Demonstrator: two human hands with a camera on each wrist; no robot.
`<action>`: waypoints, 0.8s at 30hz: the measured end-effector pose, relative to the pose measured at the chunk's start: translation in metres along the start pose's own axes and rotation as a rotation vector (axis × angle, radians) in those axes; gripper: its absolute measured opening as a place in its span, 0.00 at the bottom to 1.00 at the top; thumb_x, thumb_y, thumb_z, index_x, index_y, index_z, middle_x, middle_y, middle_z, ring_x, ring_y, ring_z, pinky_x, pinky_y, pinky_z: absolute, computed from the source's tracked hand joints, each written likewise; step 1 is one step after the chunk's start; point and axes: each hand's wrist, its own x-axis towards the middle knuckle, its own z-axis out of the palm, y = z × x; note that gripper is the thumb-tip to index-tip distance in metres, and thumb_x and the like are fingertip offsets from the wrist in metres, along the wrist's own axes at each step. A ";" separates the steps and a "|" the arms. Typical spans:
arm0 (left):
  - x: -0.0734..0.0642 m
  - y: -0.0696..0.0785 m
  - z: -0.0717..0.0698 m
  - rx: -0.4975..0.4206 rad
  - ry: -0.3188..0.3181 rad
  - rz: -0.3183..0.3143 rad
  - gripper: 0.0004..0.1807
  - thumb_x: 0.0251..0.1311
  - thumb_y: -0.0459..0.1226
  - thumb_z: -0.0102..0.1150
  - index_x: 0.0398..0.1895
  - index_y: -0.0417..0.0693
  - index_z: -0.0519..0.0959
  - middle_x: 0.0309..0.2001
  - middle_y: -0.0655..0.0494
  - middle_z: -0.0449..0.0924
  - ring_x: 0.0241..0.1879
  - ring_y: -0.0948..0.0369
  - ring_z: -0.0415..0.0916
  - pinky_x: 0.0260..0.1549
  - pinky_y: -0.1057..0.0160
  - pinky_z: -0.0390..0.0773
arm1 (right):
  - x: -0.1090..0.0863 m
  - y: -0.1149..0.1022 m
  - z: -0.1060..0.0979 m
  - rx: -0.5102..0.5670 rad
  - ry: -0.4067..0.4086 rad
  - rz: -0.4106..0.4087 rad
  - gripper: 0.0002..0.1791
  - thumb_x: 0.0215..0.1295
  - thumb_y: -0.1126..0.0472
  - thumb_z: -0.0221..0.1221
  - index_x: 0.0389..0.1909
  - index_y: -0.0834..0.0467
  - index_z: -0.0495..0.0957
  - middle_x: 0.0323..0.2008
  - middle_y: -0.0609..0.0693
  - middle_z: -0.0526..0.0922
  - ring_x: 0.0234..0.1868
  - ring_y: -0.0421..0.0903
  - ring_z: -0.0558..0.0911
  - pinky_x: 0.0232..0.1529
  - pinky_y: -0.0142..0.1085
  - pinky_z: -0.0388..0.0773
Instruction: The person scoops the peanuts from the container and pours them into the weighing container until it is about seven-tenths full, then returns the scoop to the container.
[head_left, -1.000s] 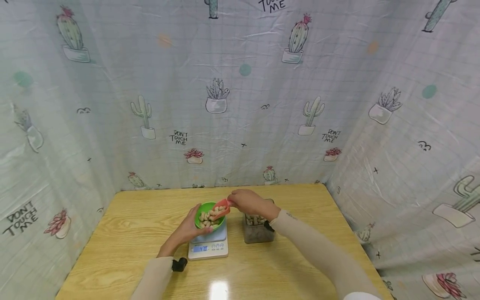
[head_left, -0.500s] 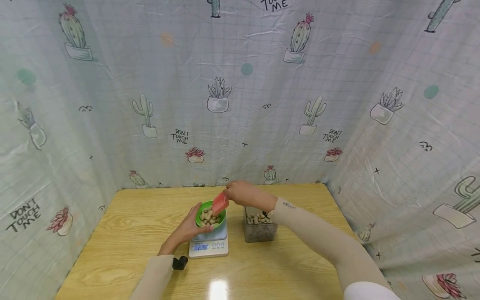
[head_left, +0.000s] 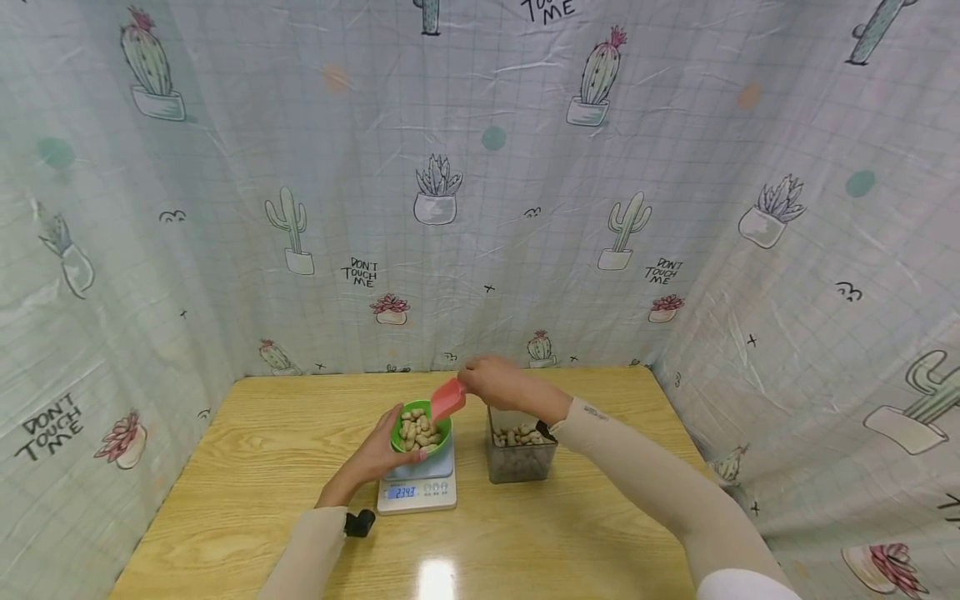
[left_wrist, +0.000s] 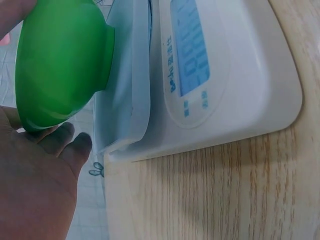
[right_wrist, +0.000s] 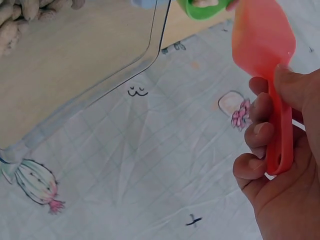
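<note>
A green bowl with peanuts in its bottom rests on a white kitchen scale. My left hand grips the bowl's left side, thumb at the near rim; in the left wrist view its fingers lie against the green wall. The scale's lit display seems to read 234.3. My right hand holds a pink scoop tilted down, its lip by the bowl's right rim. In the right wrist view, fingers wrap the scoop's handle and its blade shows no peanuts.
To the right of the scale stands a clear square container partly filled with peanuts, below my right forearm. The wooden table ends at a cactus-print curtain behind and at the sides.
Peanuts have gone from the scoop into the bowl. The scoop tipped down, then drew back slightly right and up. The display rose from about 47 to about 234. My left hand stayed put.
</note>
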 end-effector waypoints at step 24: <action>-0.011 0.055 -0.014 0.013 0.105 0.163 0.55 0.59 0.52 0.66 0.80 0.61 0.38 0.80 0.48 0.36 0.76 0.38 0.44 0.66 0.30 0.56 | -0.052 0.026 0.024 0.302 0.193 0.186 0.14 0.76 0.55 0.49 0.52 0.55 0.79 0.44 0.49 0.83 0.44 0.45 0.81 0.46 0.40 0.79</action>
